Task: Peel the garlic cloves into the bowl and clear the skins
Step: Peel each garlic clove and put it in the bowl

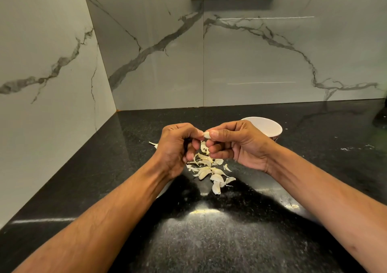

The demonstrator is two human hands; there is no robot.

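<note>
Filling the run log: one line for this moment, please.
stage: peeling | both hands pinch pale garlic clove | white bowl behind right hand | skins pile on black counter

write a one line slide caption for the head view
Both hands pinch a pale garlic clove above loose skins on the black granite counter, white bowl behind.

The right hand (236, 145) covers the near-left part of the bowl (270, 129), so its contents cannot be seen. The left hand (178, 147) hides part of the skins (207, 168). A dark object (382, 115) is cut off at the right edge.
</note>
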